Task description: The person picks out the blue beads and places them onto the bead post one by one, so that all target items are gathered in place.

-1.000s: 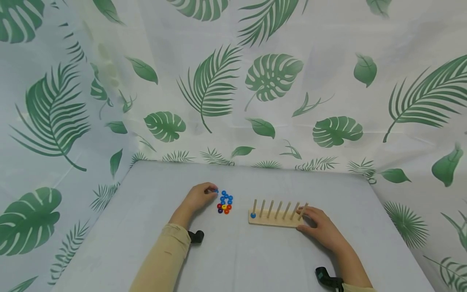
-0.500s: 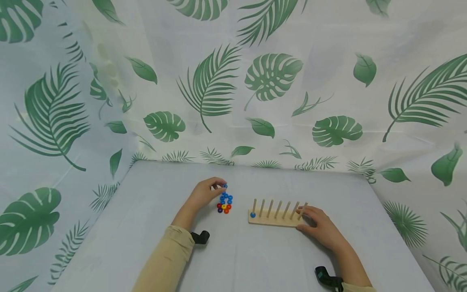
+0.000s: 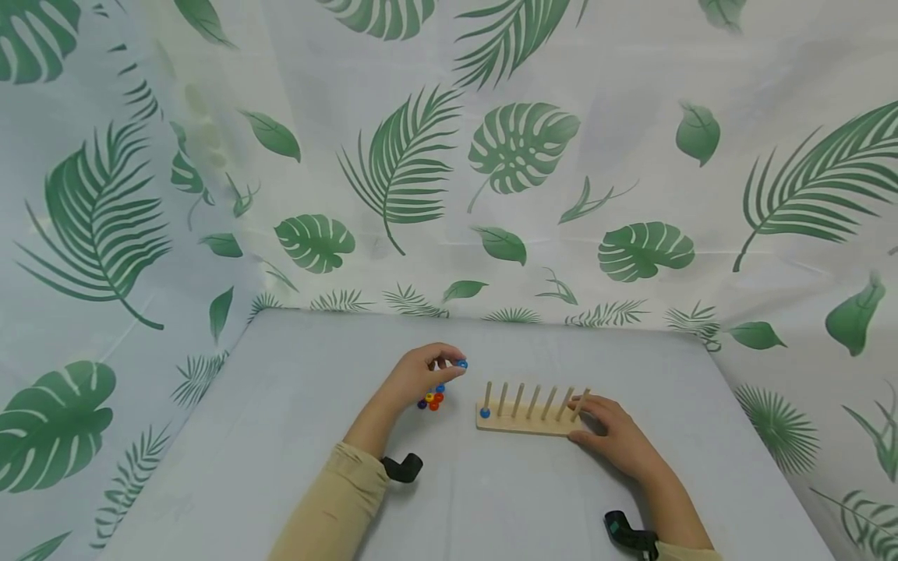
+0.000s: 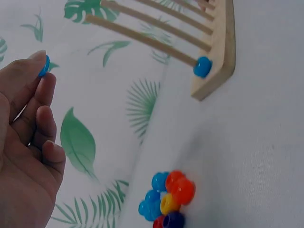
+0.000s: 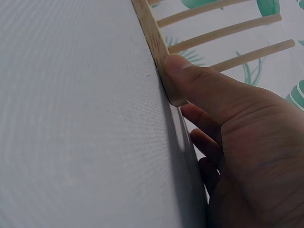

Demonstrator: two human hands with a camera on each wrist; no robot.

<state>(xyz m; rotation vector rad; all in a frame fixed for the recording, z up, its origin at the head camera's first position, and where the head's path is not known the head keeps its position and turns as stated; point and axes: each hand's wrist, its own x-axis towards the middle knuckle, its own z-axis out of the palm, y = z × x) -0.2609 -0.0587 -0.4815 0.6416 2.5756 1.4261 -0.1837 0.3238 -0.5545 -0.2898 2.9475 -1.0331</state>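
Note:
Between thumb and index finger, the left hand (image 3: 417, 377) pinches a blue bead (image 3: 461, 364), held in the air left of the wooden peg board (image 3: 526, 423). In the left wrist view the pinched bead (image 4: 44, 66) is partly covered by the thumb. One blue bead (image 3: 485, 413) sits at the base of the leftmost peg; the other pegs stand bare. At the board's right end, the right hand (image 3: 617, 439) grips it, the thumb on the near edge, as the right wrist view shows on the board (image 5: 159, 52). Loose beads (image 4: 183, 191) lie grouped, partly behind the left hand in the head view.
The loose group holds blue, red, orange, yellow and dark purple beads. A white cloth (image 3: 231, 436) covers the table, and a leaf-printed curtain (image 3: 421, 273) stands behind and at both sides. A black wrist camera (image 3: 403, 468) hangs beside the left wrist, another (image 3: 627, 533) by the right.
My left hand has moved right with the pinched blue bead, from beside the loose beads to past them, now covering some of them in the head view. My right hand stays on the board's end.

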